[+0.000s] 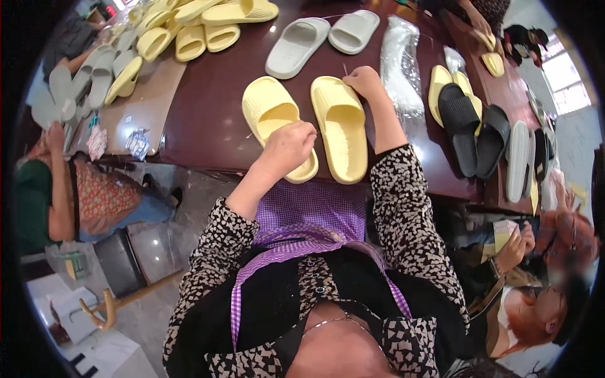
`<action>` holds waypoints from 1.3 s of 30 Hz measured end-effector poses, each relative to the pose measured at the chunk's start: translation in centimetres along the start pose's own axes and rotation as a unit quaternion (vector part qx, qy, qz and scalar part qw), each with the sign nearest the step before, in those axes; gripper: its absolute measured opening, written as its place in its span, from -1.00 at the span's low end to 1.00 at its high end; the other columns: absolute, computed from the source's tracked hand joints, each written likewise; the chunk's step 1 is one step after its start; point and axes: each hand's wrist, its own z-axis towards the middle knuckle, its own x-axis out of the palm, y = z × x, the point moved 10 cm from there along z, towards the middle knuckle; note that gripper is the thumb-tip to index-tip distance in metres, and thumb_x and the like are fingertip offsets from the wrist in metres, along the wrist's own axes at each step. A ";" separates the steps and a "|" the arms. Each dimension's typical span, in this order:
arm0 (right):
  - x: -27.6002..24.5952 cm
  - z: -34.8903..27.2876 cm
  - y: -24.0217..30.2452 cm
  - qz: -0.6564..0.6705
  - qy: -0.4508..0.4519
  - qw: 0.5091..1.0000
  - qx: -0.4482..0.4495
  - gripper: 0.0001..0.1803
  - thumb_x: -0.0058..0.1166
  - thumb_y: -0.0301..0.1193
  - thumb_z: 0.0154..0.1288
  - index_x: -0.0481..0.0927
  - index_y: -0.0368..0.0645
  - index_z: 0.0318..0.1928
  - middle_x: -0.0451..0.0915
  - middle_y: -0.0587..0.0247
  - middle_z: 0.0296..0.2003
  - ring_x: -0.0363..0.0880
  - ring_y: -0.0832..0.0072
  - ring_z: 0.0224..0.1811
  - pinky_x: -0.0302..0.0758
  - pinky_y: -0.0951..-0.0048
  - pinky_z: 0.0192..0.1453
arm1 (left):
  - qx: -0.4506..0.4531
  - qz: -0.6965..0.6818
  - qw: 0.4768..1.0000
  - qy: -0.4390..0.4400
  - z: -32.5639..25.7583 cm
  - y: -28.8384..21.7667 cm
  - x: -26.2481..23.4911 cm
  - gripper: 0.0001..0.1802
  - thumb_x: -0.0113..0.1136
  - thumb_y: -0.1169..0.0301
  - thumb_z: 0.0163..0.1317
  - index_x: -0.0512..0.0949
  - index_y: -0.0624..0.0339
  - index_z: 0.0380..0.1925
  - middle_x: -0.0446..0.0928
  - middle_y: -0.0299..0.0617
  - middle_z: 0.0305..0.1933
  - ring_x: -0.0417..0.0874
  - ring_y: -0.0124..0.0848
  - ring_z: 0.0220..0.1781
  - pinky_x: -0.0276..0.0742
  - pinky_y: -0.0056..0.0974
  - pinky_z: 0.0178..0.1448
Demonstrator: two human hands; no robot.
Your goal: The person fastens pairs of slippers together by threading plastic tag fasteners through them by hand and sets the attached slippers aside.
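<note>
A pair of pale yellow slide slippers lies side by side in front of me on the dark red table. My left hand [290, 148] is closed in a pinch over the left yellow slipper [263, 101], covering part of its opening. Beside the toe of the right yellow slipper [339, 135], my right hand [365, 83] is closed too. A thin strand [345, 69] shows at its fingertips, too fine to name. What the left fingers hold, if anything, is hidden.
Beyond lies a pair of grey slippers [296, 47], with clear plastic bags [401, 66] to their right. Black slippers [459, 123] rest on yellow ones further right. Yellow slippers [191, 43] are heaped at the far left. Other people sit on both sides.
</note>
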 end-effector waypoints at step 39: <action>0.0 -1.6 10.9 0.222 -0.046 0.959 -0.168 -0.82 0.12 -0.42 0.19 0.61 -0.27 -0.24 0.62 0.15 -0.44 0.56 0.46 -0.40 0.49 0.46 -0.23 | 0.003 0.055 0.998 -0.010 0.5 4.2 -0.9 -0.86 0.07 0.51 0.15 0.48 0.35 -0.29 0.41 0.02 -0.15 0.50 -0.03 -0.07 0.47 -0.05 0.02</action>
